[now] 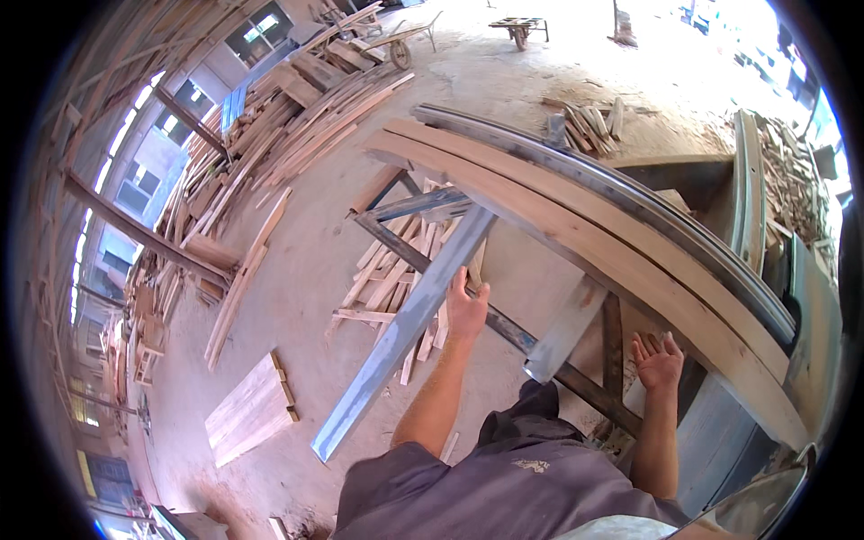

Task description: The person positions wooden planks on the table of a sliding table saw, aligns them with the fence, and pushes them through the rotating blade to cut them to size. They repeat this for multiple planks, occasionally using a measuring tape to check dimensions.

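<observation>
My left hand (466,310) is beside a long grey metal bar (396,337), fingers apart and fingertips near its edge. Whether they touch it is hard to tell. The bar slants from under the timbers toward the lower left. My right hand (659,362) is open, palm up and fingers spread, by the near side of a long squared timber (576,236). Nothing shows in it. A second squared timber (630,218) lies alongside the first, and a dark metal rail (630,184) runs along its far side. A shorter grey support (567,328) juts toward me.
Dark frame bars (508,333) cross below the timbers near my legs. Loose wood strips (387,288) lie under the frame. A wooden panel (247,409) is on the floor at left. Stacked boards (297,108) line the far left, with a wheelbarrow (400,45) beyond.
</observation>
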A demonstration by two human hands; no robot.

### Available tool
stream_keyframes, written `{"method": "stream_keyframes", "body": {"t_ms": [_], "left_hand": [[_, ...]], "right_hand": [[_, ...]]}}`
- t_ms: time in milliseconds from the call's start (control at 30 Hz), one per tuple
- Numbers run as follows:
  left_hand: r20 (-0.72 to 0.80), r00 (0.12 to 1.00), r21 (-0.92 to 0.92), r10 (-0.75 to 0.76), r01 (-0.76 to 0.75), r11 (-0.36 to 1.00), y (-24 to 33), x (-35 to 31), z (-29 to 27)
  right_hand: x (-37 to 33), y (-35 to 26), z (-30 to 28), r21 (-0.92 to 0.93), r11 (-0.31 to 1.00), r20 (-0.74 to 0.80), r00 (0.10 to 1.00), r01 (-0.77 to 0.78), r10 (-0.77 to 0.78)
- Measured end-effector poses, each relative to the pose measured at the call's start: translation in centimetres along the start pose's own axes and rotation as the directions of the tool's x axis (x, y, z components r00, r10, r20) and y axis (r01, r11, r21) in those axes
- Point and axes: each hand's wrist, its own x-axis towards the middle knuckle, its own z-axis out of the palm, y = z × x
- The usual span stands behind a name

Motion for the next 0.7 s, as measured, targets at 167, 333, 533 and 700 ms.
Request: {"method": "stream_keyframes", "body": {"t_ms": [167, 333, 533, 700], "left_hand": [[0.060, 0.994, -0.306, -0.093, 0.107, 0.946, -0.4, 9.7, 1.0], [0.185, 0.943, -0.592, -0.276, 0.331, 0.735, -0.6, 22.3, 3.2], [0.096, 0.945, -0.677, -0.313, 0.293, 0.675, -3.8, 31.0, 8.2], [0.151, 0.973, -0.754, -0.177, 0.229, 0.616, -2.4, 31.7, 9.7]], "right_hand": [[3.2, -2.0, -0.5, 0.119, 0.972, -0.161, 0.970, 0.201, -0.181], [4.9, -2.6, -0.7, 0.125, 0.956, -0.270, 0.936, 0.265, -0.224], [7.1, -1.1, 1.1, 0.048, 0.887, -0.372, 0.832, 0.459, -0.411], [6.6, -2.9, -2.5, -0.053, 0.874, -0.398, 0.793, 0.483, -0.462]]}}
